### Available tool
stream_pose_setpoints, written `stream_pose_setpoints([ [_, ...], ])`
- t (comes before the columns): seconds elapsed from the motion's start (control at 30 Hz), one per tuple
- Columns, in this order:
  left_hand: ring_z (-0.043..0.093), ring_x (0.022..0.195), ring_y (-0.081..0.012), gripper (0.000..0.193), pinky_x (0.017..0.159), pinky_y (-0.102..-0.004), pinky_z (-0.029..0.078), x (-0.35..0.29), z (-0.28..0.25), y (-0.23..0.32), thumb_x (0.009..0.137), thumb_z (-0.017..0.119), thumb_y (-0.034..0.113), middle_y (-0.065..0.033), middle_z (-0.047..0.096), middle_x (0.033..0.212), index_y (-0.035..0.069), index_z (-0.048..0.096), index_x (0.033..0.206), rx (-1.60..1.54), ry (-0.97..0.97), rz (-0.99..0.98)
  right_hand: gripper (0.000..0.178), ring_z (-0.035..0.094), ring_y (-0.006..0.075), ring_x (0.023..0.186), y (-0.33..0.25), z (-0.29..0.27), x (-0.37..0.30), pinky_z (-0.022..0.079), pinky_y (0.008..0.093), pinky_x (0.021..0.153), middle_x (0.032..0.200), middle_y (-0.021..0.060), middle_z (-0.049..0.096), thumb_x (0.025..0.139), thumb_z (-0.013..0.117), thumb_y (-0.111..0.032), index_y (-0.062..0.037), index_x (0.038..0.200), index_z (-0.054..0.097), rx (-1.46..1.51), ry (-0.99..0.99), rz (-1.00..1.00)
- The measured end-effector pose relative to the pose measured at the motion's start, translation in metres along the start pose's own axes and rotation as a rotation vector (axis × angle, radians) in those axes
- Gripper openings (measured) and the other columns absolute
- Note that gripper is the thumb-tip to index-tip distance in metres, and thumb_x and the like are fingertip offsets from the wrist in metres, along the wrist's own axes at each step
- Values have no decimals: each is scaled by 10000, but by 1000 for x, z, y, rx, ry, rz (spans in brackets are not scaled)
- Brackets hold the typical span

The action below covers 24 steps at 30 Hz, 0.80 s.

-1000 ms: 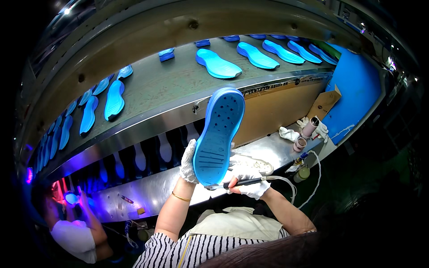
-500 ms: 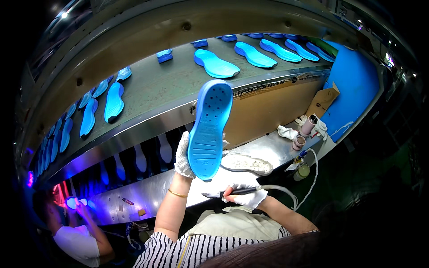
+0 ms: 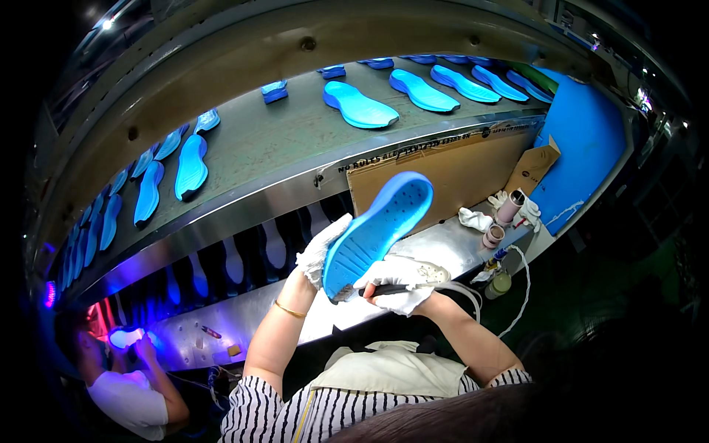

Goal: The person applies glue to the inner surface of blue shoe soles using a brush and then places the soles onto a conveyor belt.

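Note:
A blue shoe sole [image 3: 384,221] is tilted over the bench, its inner face with holes and ridges turned up. My left hand [image 3: 323,249], in a white glove, is closed round its left edge. My right hand [image 3: 399,294], gloved with bare fingertips, grips a black pen-shaped tool [image 3: 388,289] with a pale hose trailing from it. The tool is close to the sole's lower end; whether its tip touches, I cannot tell. Behind my right hand, a white sole [image 3: 430,272] lies on the bench, partly covered.
Several blue soles [image 3: 360,105] sit on the green conveyor belt [image 3: 251,140] beyond the metal bench [image 3: 273,325]. Cardboard [image 3: 428,181] stands under its edge. Pink cups [image 3: 493,236] and cloths are at the right. On the left a co-worker [image 3: 129,391] handles a glowing sole.
The blue sole has tilted to the right and come down a little in my left hand. My right hand has moved up to its lower end with the tool.

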State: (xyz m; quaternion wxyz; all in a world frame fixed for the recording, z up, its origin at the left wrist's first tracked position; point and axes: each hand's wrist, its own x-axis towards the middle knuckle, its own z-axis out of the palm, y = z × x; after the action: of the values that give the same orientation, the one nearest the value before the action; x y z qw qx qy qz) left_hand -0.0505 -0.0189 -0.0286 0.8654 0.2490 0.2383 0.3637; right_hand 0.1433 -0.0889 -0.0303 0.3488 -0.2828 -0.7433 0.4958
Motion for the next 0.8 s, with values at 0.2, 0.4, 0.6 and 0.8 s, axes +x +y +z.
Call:
stream_pose_setpoints([
  [0.2,647,826,-188,352,753,-304,537,0,3,-3,904,542,308,-115,659,956,-2,600,1059,152,84,-108,73,610,182,807,-5,-27,7,481,281,718,849,50,647,699,670,-47,-66,746,618,46,-163,109],
  [0.4,637,768,-168,392,668,-282,542,-7,24,0,875,580,363,-104,650,911,15,592,1056,267,93,-134,78,617,178,794,-6,-30,10,486,278,692,857,54,654,696,676,-40,-72,736,618,-285,-122,-31],
  [0.6,635,757,-187,404,643,-307,547,-2,14,-6,864,586,390,-123,632,923,37,590,1060,272,117,-192,97,610,207,809,-20,-42,3,478,300,742,840,55,644,670,690,-54,-79,725,615,-185,-104,74],
  [0.8,651,812,-252,481,722,-363,562,-17,27,4,883,545,407,-157,628,965,12,528,1158,216,34,-206,93,597,179,733,-18,-66,-7,473,290,651,759,58,609,701,660,-37,-57,768,598,-413,-128,66],
])
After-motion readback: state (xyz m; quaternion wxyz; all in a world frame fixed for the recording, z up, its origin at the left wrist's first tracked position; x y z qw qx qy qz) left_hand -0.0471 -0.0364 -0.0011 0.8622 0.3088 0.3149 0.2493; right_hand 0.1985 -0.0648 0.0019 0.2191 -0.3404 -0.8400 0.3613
